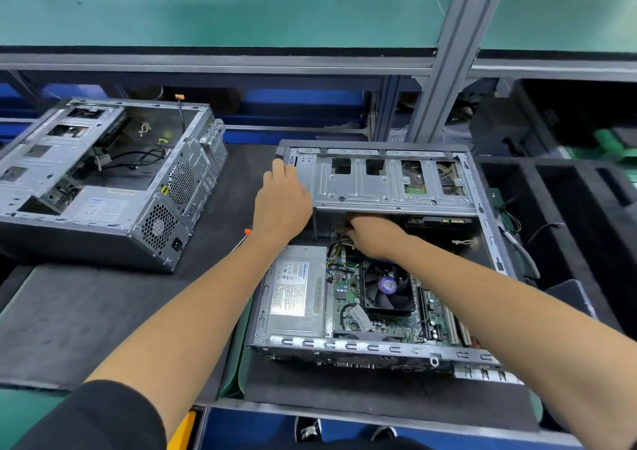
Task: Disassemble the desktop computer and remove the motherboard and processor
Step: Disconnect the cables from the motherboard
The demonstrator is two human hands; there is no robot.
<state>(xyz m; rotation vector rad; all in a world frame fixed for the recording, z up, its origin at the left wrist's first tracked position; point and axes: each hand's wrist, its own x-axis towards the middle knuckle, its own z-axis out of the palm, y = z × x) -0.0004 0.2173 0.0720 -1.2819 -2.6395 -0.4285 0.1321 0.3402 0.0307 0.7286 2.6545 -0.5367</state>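
An open desktop case (pixel 489 242) lies on its side in front of me. Inside it I see the green motherboard (pixel 348 298), a black CPU cooler fan (pixel 387 287) and a silver power supply (pixel 293 291). A grey metal drive cage (pixel 389 180) spans the far end of the case. My left hand (pixel 281 201) grips the cage's left end. My right hand (pixel 372 235) reaches under the cage among the cables (pixel 339 248); its fingertips are hidden there.
A second, gutted computer case (pixel 103 180) lies at the left on the dark mat (pixel 86 311). An orange-tipped screwdriver (pixel 245 234) lies beside my left wrist. Black foam trays (pixel 568 215) stand at the right. A metal post (pixel 455 53) rises behind the case.
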